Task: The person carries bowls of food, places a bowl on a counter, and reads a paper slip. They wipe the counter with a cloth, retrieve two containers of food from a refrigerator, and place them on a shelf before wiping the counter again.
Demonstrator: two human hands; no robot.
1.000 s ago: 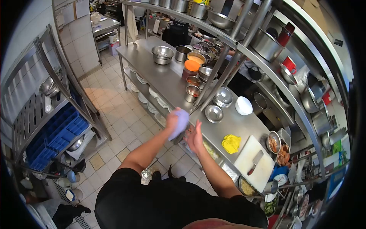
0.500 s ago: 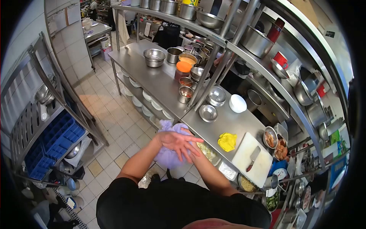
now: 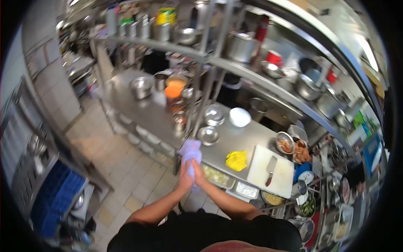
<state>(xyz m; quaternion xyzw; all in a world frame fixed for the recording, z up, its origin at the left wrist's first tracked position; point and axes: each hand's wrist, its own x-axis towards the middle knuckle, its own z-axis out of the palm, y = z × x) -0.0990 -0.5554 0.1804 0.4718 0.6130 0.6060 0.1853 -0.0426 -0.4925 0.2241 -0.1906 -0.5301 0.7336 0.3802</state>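
A lavender cloth (image 3: 192, 150) is bunching up between the left hand (image 3: 185, 179) and the right hand (image 3: 199, 173), and by its look it is probably weighing very little, soft and limp, with nothing stiff or fragile about it. It is likely giving way wherever it is being squeezed, taking any shape the palms are pressing into it, and its loose folds are probably sagging or slipping out if only an edge is being held; whether it is damp, the blur is not letting one tell. The thick gathered middle is seeming the surest place for gripping, with both palms closing on it from either side. The fingers (image 3: 196, 164) are lying close together rather than spreading, pressing inward on the cloth from the two sides and pointing away from the body; how far the tips are curling in is too blurred to tell. The larger bunch is sticking out beyond the fingertips, while a narrower part is running down between the hands towards the wrists. Taking the white cutting board (image 3: 281, 172) as the landmark, the cloth is hanging well to its left, by the near edge of the tabletop (image 3: 224, 143), and a crumpled yellow cloth (image 3: 236, 161) is lying between the two, just beside the board.
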